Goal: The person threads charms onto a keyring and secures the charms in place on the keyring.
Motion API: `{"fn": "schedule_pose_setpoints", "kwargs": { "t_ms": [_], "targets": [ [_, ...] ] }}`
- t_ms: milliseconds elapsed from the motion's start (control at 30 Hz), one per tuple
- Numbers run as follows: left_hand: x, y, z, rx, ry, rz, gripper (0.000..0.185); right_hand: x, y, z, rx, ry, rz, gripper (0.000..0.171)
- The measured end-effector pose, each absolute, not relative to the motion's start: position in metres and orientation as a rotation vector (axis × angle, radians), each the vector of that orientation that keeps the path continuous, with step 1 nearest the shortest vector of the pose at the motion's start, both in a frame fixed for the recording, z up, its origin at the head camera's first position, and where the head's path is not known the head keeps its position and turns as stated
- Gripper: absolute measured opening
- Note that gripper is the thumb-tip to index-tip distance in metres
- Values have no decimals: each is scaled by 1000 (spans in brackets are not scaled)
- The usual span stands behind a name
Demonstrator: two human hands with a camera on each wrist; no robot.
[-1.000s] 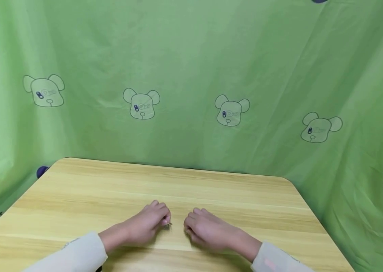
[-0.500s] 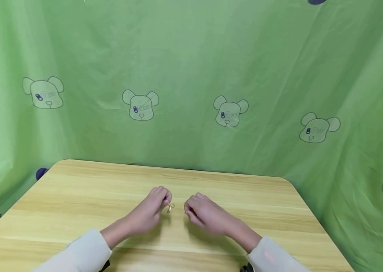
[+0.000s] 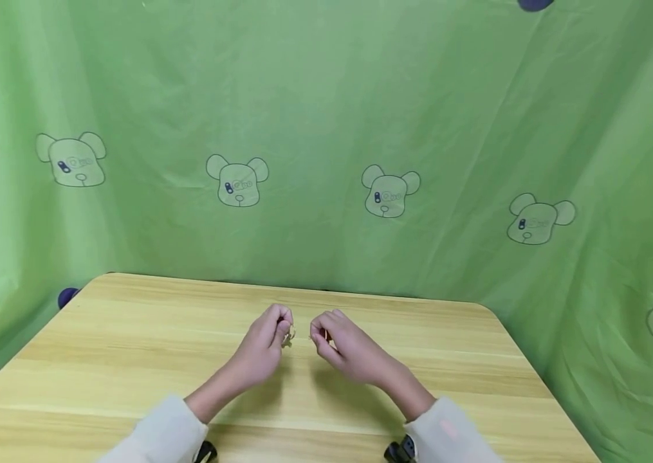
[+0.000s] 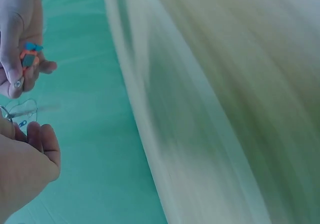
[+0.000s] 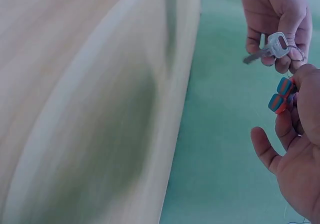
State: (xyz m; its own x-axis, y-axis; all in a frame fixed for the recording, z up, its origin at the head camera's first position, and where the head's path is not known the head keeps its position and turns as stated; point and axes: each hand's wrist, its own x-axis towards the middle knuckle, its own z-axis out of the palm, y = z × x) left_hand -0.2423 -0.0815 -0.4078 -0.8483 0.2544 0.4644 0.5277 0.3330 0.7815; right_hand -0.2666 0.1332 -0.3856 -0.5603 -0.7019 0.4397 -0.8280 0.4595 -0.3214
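Note:
My left hand (image 3: 265, 347) pinches a metal key ring (image 5: 298, 54), from which a silver key (image 5: 274, 46) hangs out past the fingertips. In the head view, the key shows only as a small gold-looking shape (image 3: 289, 335). Facing it a short gap away, my right hand (image 3: 349, 344) pinches a small orange and blue trinket (image 5: 281, 95) of blocky pieces. A small metal bit (image 4: 18, 84) shows at the right fingertips in the left wrist view. Whether trinket and ring are linked I cannot tell. Both hands are held above the table.
Under the hands is a light wood-grain table (image 3: 147, 360) with rounded far corners. A green curtain (image 3: 314, 96) printed with bear-head outlines hangs behind it and along both sides. Dark wrist devices (image 3: 400, 450) show near the sleeve cuffs.
Both hands have risen off the tabletop and moved farther up in the head view, carrying the key and trinket. The gap between them has narrowed slightly.

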Motion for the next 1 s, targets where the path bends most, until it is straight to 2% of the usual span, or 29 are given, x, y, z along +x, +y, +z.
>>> {"fn": "schedule_pose_setpoints", "kwargs": {
  "t_ms": [467,1000],
  "targets": [
    [-238,-66,-402,-498,-2216,-1906,9,-273,117,-392,1125,-2381,1110,9],
    [-240,-62,-403,-459,-2160,-2081,11,-267,111,-390,1086,-2352,1149,6]
  ]
}}
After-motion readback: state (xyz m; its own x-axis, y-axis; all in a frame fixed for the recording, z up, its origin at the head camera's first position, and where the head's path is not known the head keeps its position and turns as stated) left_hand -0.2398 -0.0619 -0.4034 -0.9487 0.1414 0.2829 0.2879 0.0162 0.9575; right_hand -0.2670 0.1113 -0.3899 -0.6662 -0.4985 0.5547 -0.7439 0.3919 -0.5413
